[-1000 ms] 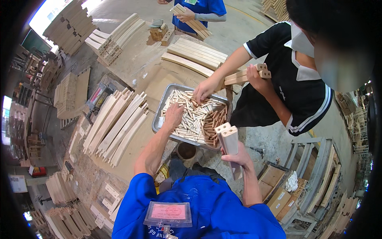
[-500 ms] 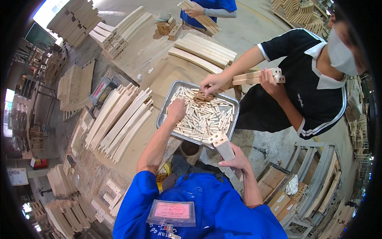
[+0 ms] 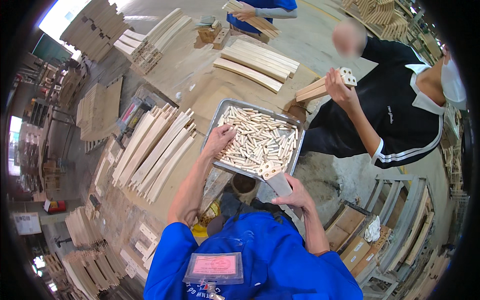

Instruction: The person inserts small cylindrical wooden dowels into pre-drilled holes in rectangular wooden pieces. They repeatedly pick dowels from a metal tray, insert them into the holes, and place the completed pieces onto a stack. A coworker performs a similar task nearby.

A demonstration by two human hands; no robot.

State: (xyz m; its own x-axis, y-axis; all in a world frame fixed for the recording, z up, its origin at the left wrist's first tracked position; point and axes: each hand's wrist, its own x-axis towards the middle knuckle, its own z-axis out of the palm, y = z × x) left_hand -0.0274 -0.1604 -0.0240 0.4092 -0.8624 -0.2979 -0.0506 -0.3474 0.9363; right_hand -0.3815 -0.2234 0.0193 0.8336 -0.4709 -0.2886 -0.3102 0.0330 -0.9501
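Observation:
A grey metal tray (image 3: 209,127) full of short wooden dowels (image 3: 260,137) stands in front of me. My left hand (image 3: 219,140) is over the tray's left side with its fingers curled down against the dowels; what lies between the fingertips is hidden. My right hand (image 3: 295,194) grips a wooden bar (image 3: 278,183) near the tray's front right corner. The bar's drilled end points up and away from me, overlapping the tray's near rim. Several round holes show in that end.
Long curved wooden slats (image 3: 150,155) lie left of the tray, with more slats (image 3: 257,65) beyond it. On the right a co-worker in a black shirt (image 3: 395,100) holds drilled wooden bars (image 3: 320,89). Another person's hand (image 3: 245,12) grips slats at the back. A wooden box (image 3: 345,222) stands lower right.
The co-worker's hand has left the tray and swung up and away to the right. My left hand has turned, its fingers now showing at the dowels. My right hand still holds the bar.

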